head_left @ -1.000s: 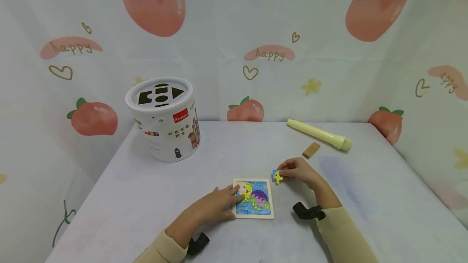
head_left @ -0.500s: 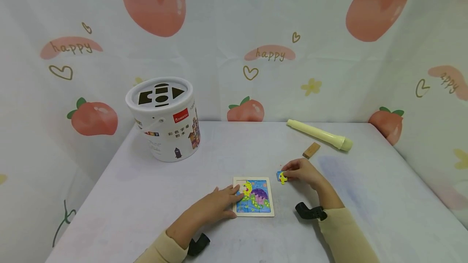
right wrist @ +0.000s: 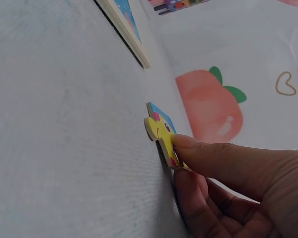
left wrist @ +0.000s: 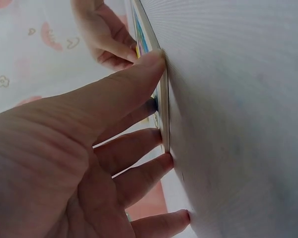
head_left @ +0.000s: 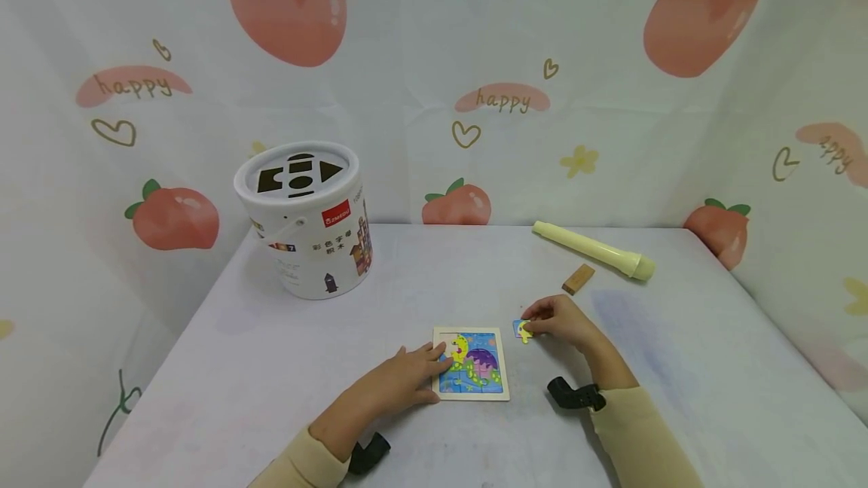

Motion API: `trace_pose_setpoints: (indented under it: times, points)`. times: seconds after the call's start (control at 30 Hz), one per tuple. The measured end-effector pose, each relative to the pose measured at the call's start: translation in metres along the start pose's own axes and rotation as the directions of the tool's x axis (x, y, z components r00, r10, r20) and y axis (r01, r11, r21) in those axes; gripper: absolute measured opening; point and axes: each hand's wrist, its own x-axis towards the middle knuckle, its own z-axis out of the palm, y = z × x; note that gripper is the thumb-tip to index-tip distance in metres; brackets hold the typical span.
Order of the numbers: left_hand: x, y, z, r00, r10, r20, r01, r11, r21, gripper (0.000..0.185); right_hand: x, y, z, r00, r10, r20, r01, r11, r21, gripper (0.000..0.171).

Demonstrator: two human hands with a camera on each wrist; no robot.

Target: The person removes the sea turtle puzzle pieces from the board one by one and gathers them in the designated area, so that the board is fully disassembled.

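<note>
A small wooden jigsaw puzzle [head_left: 483, 345] lies on the table, its picture blue, yellow and purple inside a pale frame. My left hand [head_left: 400, 381] rests at its left side with fingers spread over the edge. In the left wrist view, the thumb [left wrist: 139, 72] touches the near edge of the frame. A pale patch shows at the picture's upper left, by the fingers. To the right of the frame, my right hand [head_left: 559, 322] pinches a loose puzzle piece [right wrist: 163, 130], blue and yellow with a printed eye, between thumb and forefinger, low over the table.
Beyond the right hand lie a small brown wooden block [head_left: 579, 279] and a pale yellow microphone-shaped stick [head_left: 593, 250]. A white lidded bucket [head_left: 308, 247] with shaped holes stands at the back left. Behind the table [head_left: 285, 367] hangs a peach-print cloth [head_left: 400, 59].
My right hand has moved slightly right with the puzzle piece, away from the frame. The framed puzzle has shifted slightly away from me; my left hand stays on it.
</note>
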Motion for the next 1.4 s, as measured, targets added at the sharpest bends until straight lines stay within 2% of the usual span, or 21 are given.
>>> trace_pose_setpoints:
  times: [0.43,0.7,0.87,1.0,1.13,1.27,1.4]
  points:
    - [0.001,0.0,0.001,1.0,-0.002,-0.002,0.002,1.0,-0.014,0.058,0.0,-0.001,0.003,0.999,-0.023,-0.031,0.022,0.998,-0.052,0.017]
    - [0.001,-0.001,0.002,1.0,0.002,-0.012,-0.002,1.0,-0.015,0.058,-0.001,-0.001,0.001,0.999,0.022,-0.024,-0.024,0.999,-0.047,0.021]
    - [0.002,-0.002,0.001,1.0,-0.005,-0.02,0.005,1.0,-0.003,0.058,0.0,-0.005,0.0,0.996,0.068,-0.065,-0.072,0.995,-0.073,0.021]
    - [0.003,-0.001,0.0,1.0,0.005,-0.029,-0.004,1.0,0.023,0.058,0.002,-0.013,0.002,0.995,0.043,-0.092,-0.051,0.995,-0.09,0.022]
    - [0.005,0.0,0.0,0.999,0.033,-0.04,-0.03,0.997,0.077,0.059,0.005,-0.025,0.009,0.998,-0.027,-0.052,0.021,0.994,-0.103,0.022]
    - [0.005,0.001,-0.001,0.998,0.052,-0.042,-0.047,0.992,0.114,0.057,0.009,-0.038,0.02,0.995,-0.079,0.054,0.085,0.991,-0.106,0.022]
    - [0.008,0.004,-0.001,0.997,0.077,-0.023,-0.073,0.99,0.12,0.055,0.013,-0.049,0.033,0.972,-0.156,0.177,0.18,0.975,-0.128,0.022]
